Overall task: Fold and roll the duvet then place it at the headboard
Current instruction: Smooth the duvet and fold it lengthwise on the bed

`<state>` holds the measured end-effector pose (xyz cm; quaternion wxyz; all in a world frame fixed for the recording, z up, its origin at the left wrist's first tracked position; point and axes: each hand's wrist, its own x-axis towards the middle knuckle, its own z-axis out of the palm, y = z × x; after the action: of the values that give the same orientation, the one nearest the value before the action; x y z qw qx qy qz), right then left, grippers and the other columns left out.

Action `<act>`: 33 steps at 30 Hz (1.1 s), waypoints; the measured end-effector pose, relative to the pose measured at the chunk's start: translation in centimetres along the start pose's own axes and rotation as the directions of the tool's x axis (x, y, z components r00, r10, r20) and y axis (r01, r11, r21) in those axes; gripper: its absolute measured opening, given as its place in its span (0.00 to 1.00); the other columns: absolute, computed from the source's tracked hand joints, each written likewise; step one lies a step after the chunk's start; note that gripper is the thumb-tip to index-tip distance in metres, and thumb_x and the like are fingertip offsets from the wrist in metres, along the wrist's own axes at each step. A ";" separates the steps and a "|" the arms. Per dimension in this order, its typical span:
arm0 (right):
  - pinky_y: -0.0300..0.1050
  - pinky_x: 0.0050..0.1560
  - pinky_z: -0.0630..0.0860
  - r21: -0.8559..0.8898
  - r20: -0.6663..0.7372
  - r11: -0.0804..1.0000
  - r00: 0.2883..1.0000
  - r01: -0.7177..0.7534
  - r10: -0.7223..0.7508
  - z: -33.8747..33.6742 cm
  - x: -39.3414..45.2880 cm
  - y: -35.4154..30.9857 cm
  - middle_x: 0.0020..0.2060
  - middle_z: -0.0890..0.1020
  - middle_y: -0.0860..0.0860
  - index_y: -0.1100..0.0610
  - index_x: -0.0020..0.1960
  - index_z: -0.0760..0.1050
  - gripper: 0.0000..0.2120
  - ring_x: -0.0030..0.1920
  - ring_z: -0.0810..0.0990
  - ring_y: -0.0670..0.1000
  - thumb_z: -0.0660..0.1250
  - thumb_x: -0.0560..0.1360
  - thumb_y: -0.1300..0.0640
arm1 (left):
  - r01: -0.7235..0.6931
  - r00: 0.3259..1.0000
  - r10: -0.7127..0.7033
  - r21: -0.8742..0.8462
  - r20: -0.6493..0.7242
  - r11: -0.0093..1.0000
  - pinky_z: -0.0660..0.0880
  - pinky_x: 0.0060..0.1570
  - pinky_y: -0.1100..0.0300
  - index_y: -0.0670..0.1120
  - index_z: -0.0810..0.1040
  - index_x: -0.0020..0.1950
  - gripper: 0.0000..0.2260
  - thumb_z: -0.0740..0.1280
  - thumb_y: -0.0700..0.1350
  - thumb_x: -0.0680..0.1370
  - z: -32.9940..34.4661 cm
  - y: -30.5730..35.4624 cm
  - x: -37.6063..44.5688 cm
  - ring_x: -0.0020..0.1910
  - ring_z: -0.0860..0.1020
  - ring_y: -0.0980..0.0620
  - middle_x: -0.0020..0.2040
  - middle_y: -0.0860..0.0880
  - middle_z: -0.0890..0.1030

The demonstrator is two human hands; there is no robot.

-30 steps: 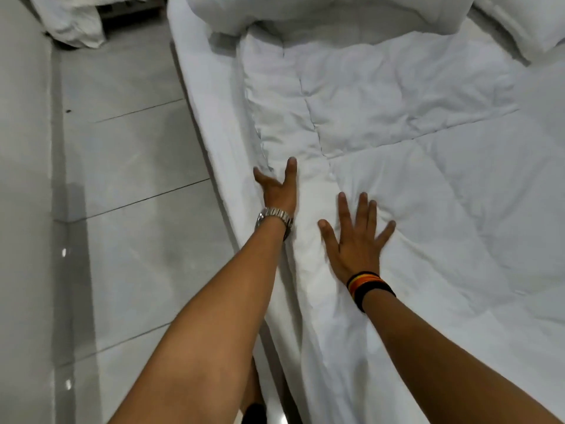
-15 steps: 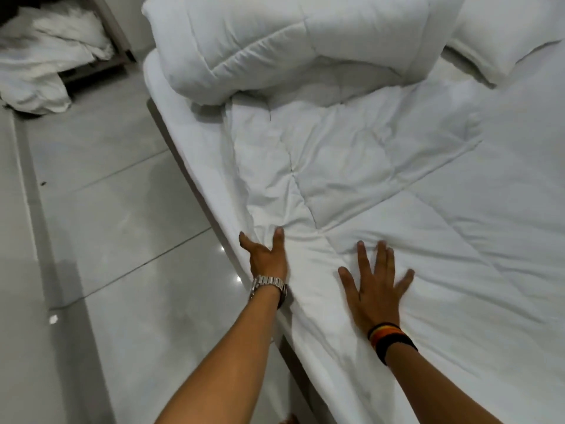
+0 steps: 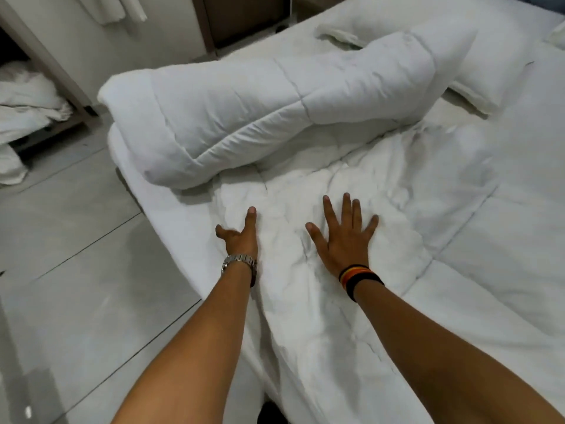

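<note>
Both my hands, left hand [image 3: 241, 237] and right hand [image 3: 344, 240], press flat with straight fingers on the duvet [image 3: 321, 301]; its rolled part [image 3: 275, 111] lies beyond them, running across the bed [image 3: 171, 228]

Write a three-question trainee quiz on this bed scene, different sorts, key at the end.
1. True or false: the right hand lies flat with fingers spread on the duvet.
2. Which wrist wears the metal watch? A) left B) right
3. Fill in: the rolled part of the duvet lies ahead of the hands, and its far end reaches the ____.

Key: 1 true; 2 A; 3 pillow. The left hand also presses the duvet's edge with straight fingers.
</note>
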<state>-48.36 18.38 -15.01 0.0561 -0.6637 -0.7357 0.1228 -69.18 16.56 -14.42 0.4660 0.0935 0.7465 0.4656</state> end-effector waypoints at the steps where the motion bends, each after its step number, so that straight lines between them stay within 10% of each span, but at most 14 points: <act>1: 0.75 0.78 0.37 0.000 0.014 1.000 1.000 -0.022 0.022 0.6 1.6 -0.4 0.86 0.43 0.56 0.41 0.86 0.44 0.38 0.85 0.40 0.60 0.42 0.81 0.27 | -0.008 1.000 0.008 -0.025 -0.012 1.000 0.67 0.69 0.51 0.54 0.45 0.84 0.52 0.74 0.66 0.72 0.7 0.9 1.6 0.76 0.69 0.42 0.80 0.47 0.64; 5: 0.73 0.78 0.36 -0.026 0.086 0.999 0.996 -0.024 0.026 4.1 2.2 -2.0 0.86 0.42 0.54 0.41 0.86 0.40 0.38 0.85 0.38 0.61 0.38 0.80 0.26 | -0.108 0.990 0.096 -0.124 -0.101 0.986 0.75 0.50 0.64 0.52 0.67 0.76 0.38 0.80 0.56 0.71 -1.4 1.0 4.0 0.57 0.81 0.51 0.68 0.48 0.79; 10: 0.73 0.78 0.37 -0.048 0.258 0.996 0.962 -0.081 0.091 4.6 0.6 -5.1 0.85 0.37 0.53 0.40 0.86 0.39 0.41 0.84 0.34 0.58 0.31 0.76 0.25 | 0.002 0.995 -0.010 -0.076 -0.104 0.997 0.66 0.64 0.63 0.48 0.56 0.83 0.44 0.78 0.51 0.75 -7.9 -0.4 2.2 0.73 0.69 0.51 0.79 0.45 0.66; 19: 0.70 0.81 0.46 0.395 -0.286 0.916 0.938 -0.069 0.194 -5.6 9.1 -18.9 0.84 0.39 0.63 0.53 0.87 0.44 0.47 0.85 0.38 0.61 0.52 0.79 0.26 | -0.409 0.876 0.383 -0.034 -0.293 0.912 0.63 0.75 0.51 0.49 0.49 0.85 0.50 0.62 0.73 0.71 -13.1 19.4 11.1 0.78 0.66 0.45 0.82 0.45 0.60; 27: 0.64 0.80 0.48 0.547 -0.451 0.830 0.798 -0.106 0.400 -8.5 20.1 -27.2 0.83 0.33 0.61 0.46 0.87 0.44 0.53 0.83 0.32 0.62 0.70 0.75 0.28 | -0.181 0.975 0.170 0.069 0.141 0.981 0.64 0.72 0.44 0.60 0.32 0.81 0.67 0.75 0.76 0.58 -10.5 34.0 22.7 0.74 0.71 0.40 0.79 0.43 0.68; 33: 0.77 0.76 0.58 0.530 -0.378 0.807 0.780 -0.258 0.498 -7.4 25.9 -27.7 0.83 0.30 0.56 0.37 0.85 0.41 0.55 0.83 0.32 0.64 0.69 0.71 0.23 | -0.358 0.918 0.350 0.009 0.188 0.934 0.66 0.63 0.63 0.57 0.50 0.84 0.53 0.81 0.53 0.69 -5.4 37.2 28.1 0.67 0.72 0.53 0.77 0.50 0.68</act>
<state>-76.09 42.34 -2.88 0.3702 -0.7780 -0.4927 0.1221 -99.77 49.78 -1.68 0.4388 0.2796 0.6810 0.5153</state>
